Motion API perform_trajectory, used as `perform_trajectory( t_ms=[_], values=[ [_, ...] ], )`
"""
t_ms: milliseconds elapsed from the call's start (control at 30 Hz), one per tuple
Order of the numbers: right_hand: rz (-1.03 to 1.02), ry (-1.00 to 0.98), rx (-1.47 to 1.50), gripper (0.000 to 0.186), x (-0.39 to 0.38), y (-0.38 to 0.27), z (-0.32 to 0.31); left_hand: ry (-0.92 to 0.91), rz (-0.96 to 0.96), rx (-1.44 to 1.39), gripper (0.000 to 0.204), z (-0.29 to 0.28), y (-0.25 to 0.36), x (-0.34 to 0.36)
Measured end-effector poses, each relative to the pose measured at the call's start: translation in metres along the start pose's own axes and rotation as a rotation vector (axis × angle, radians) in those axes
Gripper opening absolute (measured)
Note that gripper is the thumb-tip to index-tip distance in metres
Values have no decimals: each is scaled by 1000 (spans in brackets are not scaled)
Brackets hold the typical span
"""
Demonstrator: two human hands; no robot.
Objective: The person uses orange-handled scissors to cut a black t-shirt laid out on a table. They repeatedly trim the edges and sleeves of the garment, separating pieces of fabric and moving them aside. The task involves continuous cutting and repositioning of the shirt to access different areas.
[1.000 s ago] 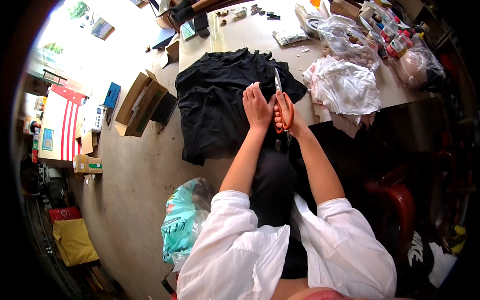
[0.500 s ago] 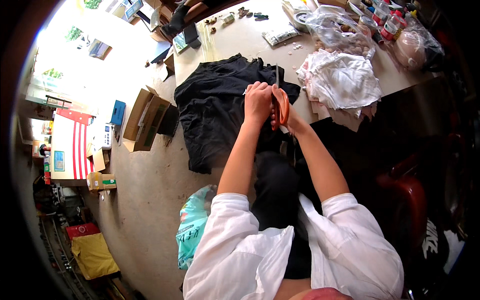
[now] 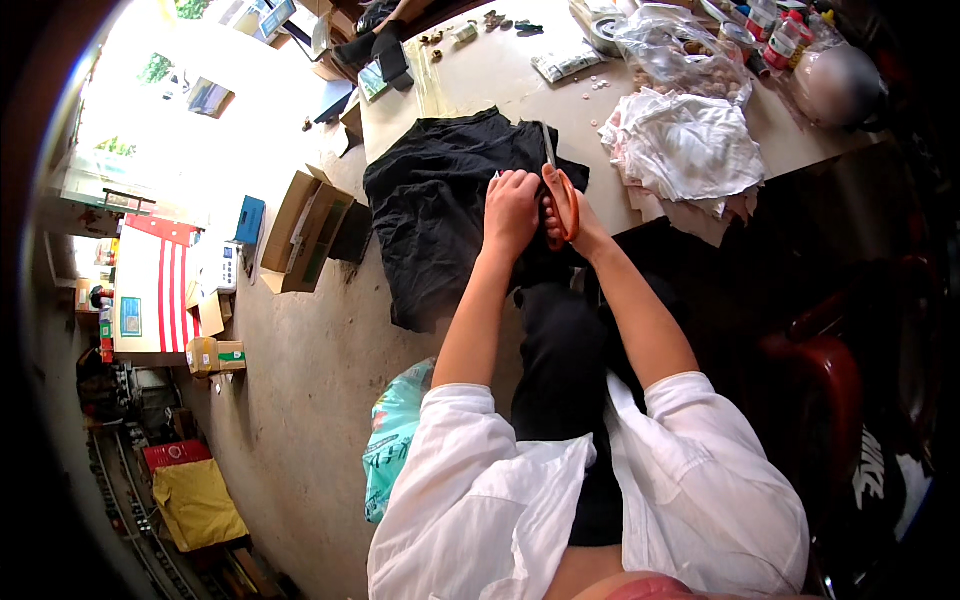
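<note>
A black cloth garment (image 3: 435, 190) lies spread over the table's near left edge, and its lower part hangs off the side. My left hand (image 3: 512, 212) is closed on the garment's right part, with a small white bit showing at the fingers. Close beside it, my right hand (image 3: 584, 228) grips a pair of scissors (image 3: 567, 203) by the orange handles. Their metal blades point away from me over the cloth. Whether the blades touch the fabric I cannot tell.
A stack of white and pink cloths (image 3: 685, 150) lies on the table to the right. Behind it are a clear plastic bag (image 3: 675, 50) and bottles (image 3: 788, 42). An open cardboard box (image 3: 305, 230) stands left, a turquoise bag (image 3: 395, 440) nearer me.
The black garment has been pulled flatter and shifted slightly. My left hand has drawn a little nearer to me, and the scissors' blades now lean more to the left. The view has shifted slightly.
</note>
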State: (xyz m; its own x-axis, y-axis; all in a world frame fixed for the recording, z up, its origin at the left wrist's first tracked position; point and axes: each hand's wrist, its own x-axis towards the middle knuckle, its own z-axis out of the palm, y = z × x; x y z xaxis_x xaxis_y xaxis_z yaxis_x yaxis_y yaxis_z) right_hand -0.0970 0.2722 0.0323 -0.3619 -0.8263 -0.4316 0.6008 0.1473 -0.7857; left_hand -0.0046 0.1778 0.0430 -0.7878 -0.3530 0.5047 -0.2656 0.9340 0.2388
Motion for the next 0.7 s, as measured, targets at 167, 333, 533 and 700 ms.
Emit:
perform_trajectory(
  t_ms=[167,333,533,700],
  values=[
    [52,-87,7,62,-3,-3,0,1,-268,352,10,3,-4,10],
    [26,-80,-48,60,0,-4,-4,25,-199,265,16,12,1,32],
    [-118,-130,-76,58,-10,-16,3,61,-52,155,10,26,-2,42],
    [-174,-80,-70,59,9,-8,-7,56,52,18,6,26,6,38]
  ],
)
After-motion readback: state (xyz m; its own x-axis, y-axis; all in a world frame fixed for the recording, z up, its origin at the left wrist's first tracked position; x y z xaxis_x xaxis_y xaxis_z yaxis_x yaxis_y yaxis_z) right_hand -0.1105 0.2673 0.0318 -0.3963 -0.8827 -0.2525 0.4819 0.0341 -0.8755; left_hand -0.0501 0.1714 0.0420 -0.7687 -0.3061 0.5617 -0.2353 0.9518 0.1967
